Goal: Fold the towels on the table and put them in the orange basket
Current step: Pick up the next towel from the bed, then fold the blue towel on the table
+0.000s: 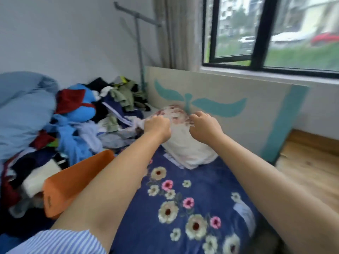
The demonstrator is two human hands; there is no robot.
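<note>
A white towel [185,143] with a reddish floral print hangs between my two hands above the dark blue flowered cover [192,189]. My left hand [157,126] grips its upper left edge in a fist. A short way to the right, my right hand [204,124] pinches the upper right edge. The towel's lower end rests bunched on the cover. The orange basket [73,180] stands at the left, partly behind my left forearm, with pale folded cloth inside it.
A big heap of mixed clothes [88,118] and a light blue quilt [23,107] fill the left side. A cream board with a teal motif [220,105] leans under the window [271,33]. Wooden floor [311,162] lies at the right.
</note>
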